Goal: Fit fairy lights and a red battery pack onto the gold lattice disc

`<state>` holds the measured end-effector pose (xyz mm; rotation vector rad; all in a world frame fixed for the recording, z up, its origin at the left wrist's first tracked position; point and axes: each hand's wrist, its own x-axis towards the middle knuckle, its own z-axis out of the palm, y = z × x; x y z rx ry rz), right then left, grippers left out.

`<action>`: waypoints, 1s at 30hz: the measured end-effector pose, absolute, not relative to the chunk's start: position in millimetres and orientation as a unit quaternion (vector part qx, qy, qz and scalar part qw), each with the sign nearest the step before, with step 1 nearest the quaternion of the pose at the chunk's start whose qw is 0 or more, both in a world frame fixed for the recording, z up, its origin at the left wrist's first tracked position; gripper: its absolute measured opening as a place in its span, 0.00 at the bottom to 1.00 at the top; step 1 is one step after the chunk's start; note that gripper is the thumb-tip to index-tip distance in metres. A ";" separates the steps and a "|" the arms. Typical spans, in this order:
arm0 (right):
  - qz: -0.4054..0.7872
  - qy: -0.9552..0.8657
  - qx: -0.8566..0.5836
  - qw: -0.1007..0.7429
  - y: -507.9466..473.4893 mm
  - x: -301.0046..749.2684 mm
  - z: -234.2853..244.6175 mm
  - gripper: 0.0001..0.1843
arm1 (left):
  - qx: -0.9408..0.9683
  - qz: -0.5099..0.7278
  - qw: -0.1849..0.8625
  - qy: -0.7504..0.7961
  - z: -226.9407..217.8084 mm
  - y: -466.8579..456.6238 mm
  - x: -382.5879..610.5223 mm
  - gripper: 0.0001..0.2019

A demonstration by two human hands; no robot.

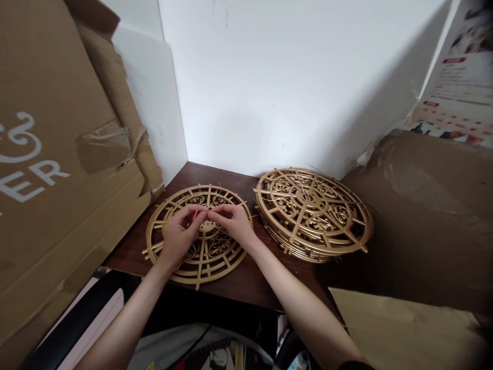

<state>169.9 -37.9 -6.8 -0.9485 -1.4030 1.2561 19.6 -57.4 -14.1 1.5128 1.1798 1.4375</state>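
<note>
A round gold openwork disc (169, 205) lies flat on a dark wooden table (250, 280). Both hands rest over its centre. My left hand (177, 234) is curled, pinching a small red piece (195, 214) at the hub. My right hand (233, 222) meets it fingertip to fingertip, fingers pinched on the same spot; what it holds is too small to make out. A stack of similar gold discs (314, 213) sits to the right, with a thin red wire at its centre.
A large cardboard box (57, 169) leans at the left. Brown wrapped cardboard (423, 216) fills the right, with a printed sheet (458, 92) above it. White wall panels stand behind. A dark chair and clutter lie below the table's front edge.
</note>
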 end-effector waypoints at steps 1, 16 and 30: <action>0.518 -0.575 -0.396 0.494 -37.8 169.7 -7.0 0.10 | 0.589 0.557 0.364 0.459 -14.3 -57.0 19.7 0.09; 0.459 -0.605 -0.409 0.506 -35.9 168.4 -11.6 0.12 | 0.529 0.591 0.379 0.477 -13.2 -55.4 18.0 0.13; 0.478 -0.584 -0.399 0.521 -31.5 168.0 -17.3 0.07 | 0.585 0.559 0.346 0.475 -9.9 -55.3 18.7 0.15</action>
